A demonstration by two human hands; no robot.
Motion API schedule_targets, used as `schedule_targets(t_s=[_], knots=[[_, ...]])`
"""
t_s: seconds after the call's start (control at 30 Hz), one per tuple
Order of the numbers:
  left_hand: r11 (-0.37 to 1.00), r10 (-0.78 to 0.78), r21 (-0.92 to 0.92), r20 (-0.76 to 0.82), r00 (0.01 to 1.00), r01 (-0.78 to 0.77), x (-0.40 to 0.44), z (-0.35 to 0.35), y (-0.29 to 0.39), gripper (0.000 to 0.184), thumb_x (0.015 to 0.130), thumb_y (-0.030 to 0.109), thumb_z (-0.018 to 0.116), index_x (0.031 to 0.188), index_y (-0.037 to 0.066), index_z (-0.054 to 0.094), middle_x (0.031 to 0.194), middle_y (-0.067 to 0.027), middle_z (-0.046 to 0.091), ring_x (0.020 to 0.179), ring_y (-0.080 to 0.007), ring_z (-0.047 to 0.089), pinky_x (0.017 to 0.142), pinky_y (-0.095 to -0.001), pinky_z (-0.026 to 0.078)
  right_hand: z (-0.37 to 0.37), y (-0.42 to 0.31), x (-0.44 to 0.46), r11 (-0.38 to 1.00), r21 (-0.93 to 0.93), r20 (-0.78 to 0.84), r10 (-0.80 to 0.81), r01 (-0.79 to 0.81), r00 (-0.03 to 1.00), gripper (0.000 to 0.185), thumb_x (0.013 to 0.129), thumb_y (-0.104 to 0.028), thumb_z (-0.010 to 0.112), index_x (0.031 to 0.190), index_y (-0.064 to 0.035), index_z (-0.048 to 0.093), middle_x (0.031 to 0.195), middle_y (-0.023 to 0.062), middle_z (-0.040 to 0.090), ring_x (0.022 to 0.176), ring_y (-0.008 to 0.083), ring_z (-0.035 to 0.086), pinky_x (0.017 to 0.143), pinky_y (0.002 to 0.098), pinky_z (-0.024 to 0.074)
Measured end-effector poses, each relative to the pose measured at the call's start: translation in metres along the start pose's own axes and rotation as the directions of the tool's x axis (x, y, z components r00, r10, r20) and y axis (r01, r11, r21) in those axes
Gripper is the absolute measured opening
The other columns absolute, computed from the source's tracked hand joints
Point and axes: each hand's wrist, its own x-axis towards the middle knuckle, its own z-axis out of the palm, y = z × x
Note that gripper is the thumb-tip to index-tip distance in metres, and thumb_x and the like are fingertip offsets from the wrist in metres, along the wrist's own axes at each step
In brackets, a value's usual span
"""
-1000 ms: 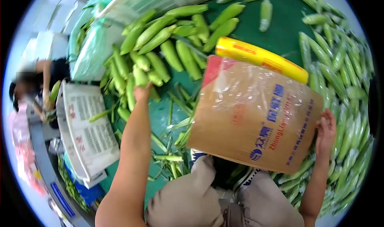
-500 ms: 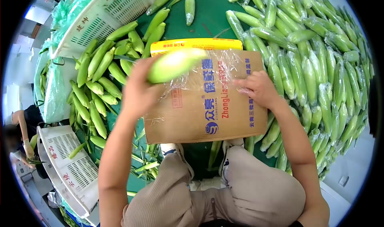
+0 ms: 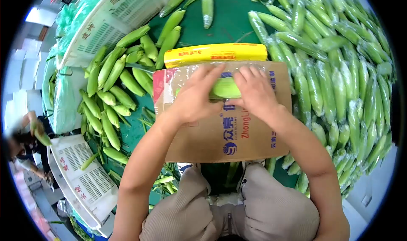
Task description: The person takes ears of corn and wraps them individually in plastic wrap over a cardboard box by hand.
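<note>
An ear of corn (image 3: 225, 88) in green husk lies crosswise near the far side of the cardboard box (image 3: 195, 143). My left hand (image 3: 198, 92) grips its left part, and my right hand (image 3: 255, 88) is closed over its right part. The hands cover both ends of the ear. Clear plastic film (image 3: 167, 86) spreads over the box top around it. Just beyond the box sits the yellow roll of cling film (image 3: 216, 53).
Unwrapped corn (image 3: 111, 71) is heaped on the left beside a white crate (image 3: 114, 20). A second white crate (image 3: 85, 177) stands at lower left. Film-wrapped corn (image 3: 335, 79) is piled high on the right. Another person's hand (image 3: 30, 119) holds corn at far left.
My left hand has brought the ear down and rightward onto the film. My right hand has moved from the box's right side to the ear, and both now hold it.
</note>
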Motion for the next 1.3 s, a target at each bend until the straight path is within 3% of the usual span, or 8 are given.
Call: schedule_targets(t_s=[0.07,0.2,0.3,0.53,0.67,0.9,1.07,1.3], knots=[[0.993,0.015,0.113,-0.344,0.939,0.025,-0.041,-0.010,-0.025,0.104,0.065,0.027,0.096,0.154,0.010,0.045,0.132,-0.0185,0.051,0.127,-0.0364,0.051,0.110,-0.0476,0.044,0.006,0.013,0.005,0.996,0.051,-0.067,-0.076,0.080,0.995,0.074,0.067,-0.043,0.091,0.124,-0.0064,0.060,0.114,0.0114,0.058,0.115,0.0329,0.055,0.098,0.0476,0.0459],[0.839,-0.427,0.220,-0.303,0.852,0.498,-0.099,-0.018,-0.030,0.071,0.069,0.029,0.093,0.134,0.018,0.070,0.107,-0.0093,0.060,0.106,-0.0316,0.055,0.095,-0.0436,0.044,0.010,0.019,-0.008,0.991,0.130,-0.128,0.000,0.017,0.992,0.068,0.069,-0.032,0.091,0.126,-0.0085,0.062,0.113,0.0125,0.058,0.111,0.0354,0.056,0.095,0.0465,0.0482],[0.841,-0.238,0.397,-0.338,0.911,0.367,-0.099,-0.012,-0.039,0.028,0.088,0.017,0.079,0.116,0.012,0.078,0.080,-0.0094,0.067,0.073,-0.0287,0.063,0.077,-0.0373,0.053,-0.002,0.018,-0.018,0.995,0.096,-0.142,0.001,0.012,0.990,0.069,0.071,-0.034,0.090,0.129,-0.0114,0.062,0.110,0.0129,0.059,0.105,0.0352,0.060,0.091,0.0469,0.0508],[0.997,-0.068,-0.029,-0.737,0.673,0.069,-0.143,0.029,-0.003,0.017,0.094,-0.005,0.067,0.109,0.001,0.071,0.108,-0.0161,0.077,0.092,-0.0295,0.076,0.081,-0.0350,0.059,-0.039,-0.009,-0.059,0.960,0.272,0.282,-0.149,0.070,0.948,0.067,0.075,-0.045,0.084,0.129,-0.0118,0.064,0.105,0.0144,0.065,0.103,0.0351,0.064,0.087,0.0471,0.0534],[0.958,0.076,0.286,-0.236,0.969,-0.006,-0.145,0.051,0.021,0.044,0.091,0.010,0.076,0.131,-0.001,0.064,0.137,-0.0199,0.065,0.127,-0.0375,0.063,0.109,-0.0464,0.049,-0.020,-0.032,-0.060,0.961,0.233,0.297,-0.218,0.151,0.930,0.058,0.078,-0.046,0.082,0.122,-0.0113,0.067,0.106,0.0124,0.067,0.107,0.0342,0.063,0.091,0.0463,0.0526],[0.711,0.086,0.701,-0.154,0.984,0.047,-0.057,0.017,0.006,0.062,0.096,0.056,0.061,0.142,0.014,0.063,0.134,-0.0162,0.059,0.126,-0.0355,0.053,0.104,-0.0520,0.043,-0.011,-0.020,-0.033,0.985,0.080,-0.154,-0.138,0.151,0.978,0.065,0.086,-0.049,0.076,0.136,-0.0100,0.062,0.123,0.0119,0.060,0.116,0.0327,0.057,0.100,0.0452,0.0475],[0.898,0.160,0.434,-0.487,0.859,0.078,0.026,-0.024,-0.018,0.048,0.090,0.024,0.076,0.134,0.010,0.063,0.131,-0.0174,0.063,0.119,-0.0376,0.061,0.099,-0.0464,0.050,-0.009,0.005,0.017,0.988,-0.009,-0.103,-0.157,0.157,0.982,0.068,0.079,-0.037,0.085,0.135,-0.0085,0.061,0.124,0.0101,0.060,0.116,0.0312,0.058,0.099,0.0465,0.0481],[0.724,0.279,0.679,-0.128,0.952,-0.121,-0.002,0.019,-0.007,0.069,0.073,0.013,0.075,0.139,0.007,0.057,0.131,-0.0105,0.066,0.111,-0.0280,0.066,0.099,-0.0432,0.050,-0.001,0.009,0.016,0.859,0.506,0.091,0.034,-0.076,0.995,0.064,0.076,-0.038,0.087,0.124,-0.0014,0.065,0.115,0.0176,0.061,0.104,0.0348,0.065,0.091,0.0434,0.0532]])
